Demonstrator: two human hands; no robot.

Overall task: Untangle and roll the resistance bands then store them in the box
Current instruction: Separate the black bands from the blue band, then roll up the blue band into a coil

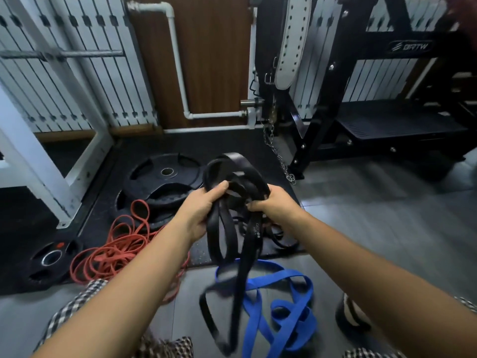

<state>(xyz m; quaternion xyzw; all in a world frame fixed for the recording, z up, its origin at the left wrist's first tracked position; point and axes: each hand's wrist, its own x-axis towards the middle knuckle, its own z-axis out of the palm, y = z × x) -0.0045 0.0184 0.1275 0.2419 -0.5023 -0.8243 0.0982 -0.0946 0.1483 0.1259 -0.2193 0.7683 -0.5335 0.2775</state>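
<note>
My left hand point(202, 215) and right hand point(275, 205) both have fingers curled tight round the tangled black band point(238, 158), held above the floor. I'd pick one loop and draw it free slowly (no yanking), leaving the blue band point(281, 276) and red band point(116, 244) lying.

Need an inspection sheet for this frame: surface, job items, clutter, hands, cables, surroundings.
Surface: grey tile floor; black rubber mat at left.
Job's things: tangled black band lifted, loops hanging; red bands heaped at the mat edge; blue band heaped on the floor; box not seen.
Clutter: weight plates stacked on the mat; chain hanging by the rack.
Hands: left hand and right hand both grip the black band.
Cables: nothing seen.
Surroundings: black rack, white belt hung on it, white pipe on the wall.
</note>
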